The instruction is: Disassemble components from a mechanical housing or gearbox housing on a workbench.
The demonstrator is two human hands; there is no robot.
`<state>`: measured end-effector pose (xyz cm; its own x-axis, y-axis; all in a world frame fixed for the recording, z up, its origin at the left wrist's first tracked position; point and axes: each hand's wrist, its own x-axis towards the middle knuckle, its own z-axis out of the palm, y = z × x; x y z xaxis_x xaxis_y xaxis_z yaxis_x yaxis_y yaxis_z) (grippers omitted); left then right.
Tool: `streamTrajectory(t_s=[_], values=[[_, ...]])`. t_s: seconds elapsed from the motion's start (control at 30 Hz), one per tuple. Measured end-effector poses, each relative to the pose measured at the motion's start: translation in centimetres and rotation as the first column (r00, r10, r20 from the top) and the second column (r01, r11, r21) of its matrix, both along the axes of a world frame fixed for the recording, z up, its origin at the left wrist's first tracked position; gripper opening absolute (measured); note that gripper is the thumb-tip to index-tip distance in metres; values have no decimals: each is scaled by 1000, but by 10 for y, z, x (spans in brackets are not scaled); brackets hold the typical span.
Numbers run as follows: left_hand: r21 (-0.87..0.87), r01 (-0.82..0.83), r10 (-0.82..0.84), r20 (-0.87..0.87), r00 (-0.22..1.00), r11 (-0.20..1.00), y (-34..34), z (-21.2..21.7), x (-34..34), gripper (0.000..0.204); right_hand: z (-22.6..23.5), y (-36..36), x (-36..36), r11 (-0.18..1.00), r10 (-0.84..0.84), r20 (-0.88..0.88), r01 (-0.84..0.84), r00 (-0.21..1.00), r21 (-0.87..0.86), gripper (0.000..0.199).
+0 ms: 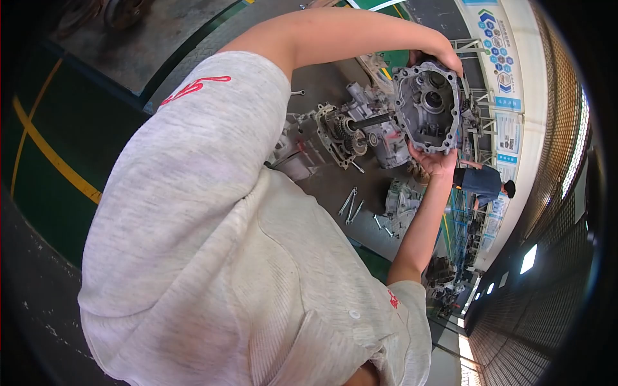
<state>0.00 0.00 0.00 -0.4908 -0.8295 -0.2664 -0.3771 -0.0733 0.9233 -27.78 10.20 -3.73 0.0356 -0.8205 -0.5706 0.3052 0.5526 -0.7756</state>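
Note:
A grey metal gearbox housing (442,132) is held up off the table, its hollow side and round bearing seat facing me. At its upper rim, my left hand (444,56) curls over the edge, with the fingers partly hidden. My right hand (434,161) clasps the lower rim. Beside the housing, a gear assembly with a dark shaft (351,132) sits in an open casing on the table. Another grey casing (386,138) stands behind the shaft.
Several wrenches (351,204) lie on the dark tabletop (322,193), near another metal casing (402,198). A person in dark clothes (479,181) is farther off at the right. Posters (505,128) cover the wall, and yellow lines (58,157) mark the green floor.

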Motion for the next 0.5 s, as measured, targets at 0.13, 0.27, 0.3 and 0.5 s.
streamTrajectory(t_s=[0.13,0.27,0.3,0.5], values=[[-60,-12,8,-52,999,998,12,-17,7,73,-5,2,6,987,92,-114,-105,989,-118,70],[-165,67,-100,-200,975,984,28,-29,11,79,-10,-4,1,968,67,-134,-96,989,-230,68],[-196,80,-134,-281,950,977,22,-36,13,80,-12,-7,6,948,97,-146,-136,985,-288,67],[-14,-273,248,-378,892,962,28,-62,4,85,-48,-4,-5,879,-85,-142,7,986,-477,51]])
